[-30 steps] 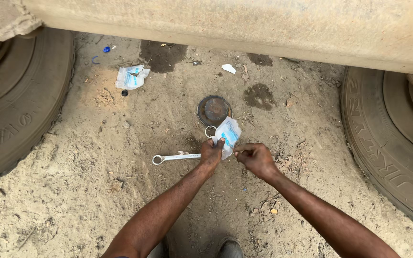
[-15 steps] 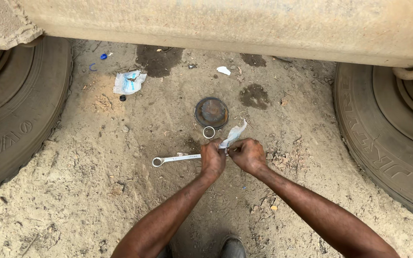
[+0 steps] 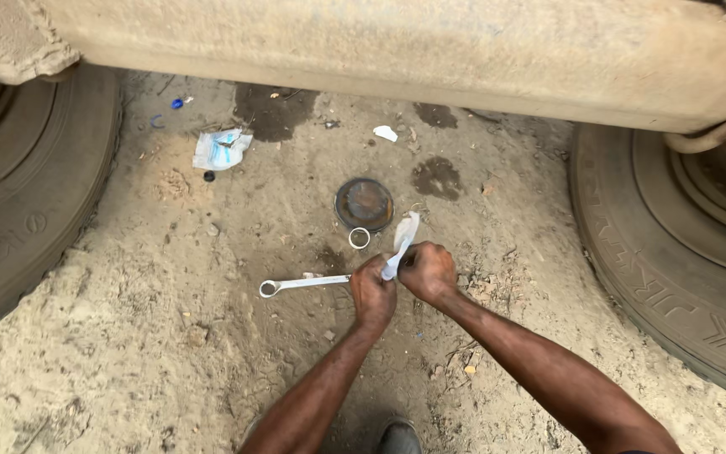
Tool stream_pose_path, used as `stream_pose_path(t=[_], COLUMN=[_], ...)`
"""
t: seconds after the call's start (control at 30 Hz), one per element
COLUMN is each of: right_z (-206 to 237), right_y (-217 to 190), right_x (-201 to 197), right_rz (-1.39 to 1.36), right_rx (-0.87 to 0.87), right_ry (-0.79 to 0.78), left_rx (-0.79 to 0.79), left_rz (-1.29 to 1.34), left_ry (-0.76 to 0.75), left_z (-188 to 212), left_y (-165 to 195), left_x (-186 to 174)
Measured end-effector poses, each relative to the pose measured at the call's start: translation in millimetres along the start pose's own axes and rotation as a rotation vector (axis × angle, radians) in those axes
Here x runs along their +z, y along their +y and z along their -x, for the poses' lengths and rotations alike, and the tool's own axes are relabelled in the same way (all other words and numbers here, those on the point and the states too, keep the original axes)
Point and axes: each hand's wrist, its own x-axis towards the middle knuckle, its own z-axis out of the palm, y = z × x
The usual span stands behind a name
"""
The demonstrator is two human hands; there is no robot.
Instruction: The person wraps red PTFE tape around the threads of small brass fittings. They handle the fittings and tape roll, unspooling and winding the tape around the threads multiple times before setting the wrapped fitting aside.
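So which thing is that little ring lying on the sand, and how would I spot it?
Look between the two big tyres, at the sandy ground below the vehicle's underside. Near the middle lies a dark round cap; the small metal ring sits just at its near edge, ahead of the left hand. It is pale, open-centred and much smaller than the cap.

Outdoor roadside repair spot: sandy ground (image 3: 128, 370), truck tyres (image 3: 682, 277), oil stains (image 3: 275, 113), a spanner (image 3: 300, 284).
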Motion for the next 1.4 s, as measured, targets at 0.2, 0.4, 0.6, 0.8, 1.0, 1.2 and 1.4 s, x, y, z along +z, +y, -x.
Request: stream_pose_path(t=[0.2, 0.4, 0.6, 0.8, 1.0, 1.2, 1.4], right_z=[-2.0, -5.0, 13.7, 24.7, 28.9, 18.0, 24.3], right_y=[9.6, 20.3, 60.0, 66.3, 48.5, 33.4, 19.4], right_x=[-2.5, -1.6, 4.5, 7.5, 1.3, 7.5, 2.8], right_rz=[0.034, -0.168, -0.845, -0.181, 0.086, -0.193, -0.068], right_rx=[0.002, 0.148, 0.277, 0.177, 0.025, -0.1, -0.166], right_ry=[-0.078, -0.288, -0.678, -0.489, -0.233, -0.162, -0.056], left_rx=[-0.25, -0.65, -0.598, -0.87, -0.812, -0.894, -0.873], left_rz=[-0.013, 0.26, 0.189, 0.369, 0.404, 0.527, 0.596], left_ry=[0.035, 0.199, 0.123, -0.014, -0.173, -0.163, -0.1], left_z=[10.4, -5.1, -23.3, -25.4, -25.0, -24.8, -25.1], left_y=[6.1, 4.2, -9.5, -8.0, -10.7, -5.1, 3.2], left_x=[-1.3, -8.6, -50.1, -51.9, -38.3, -31.9, -29.6])
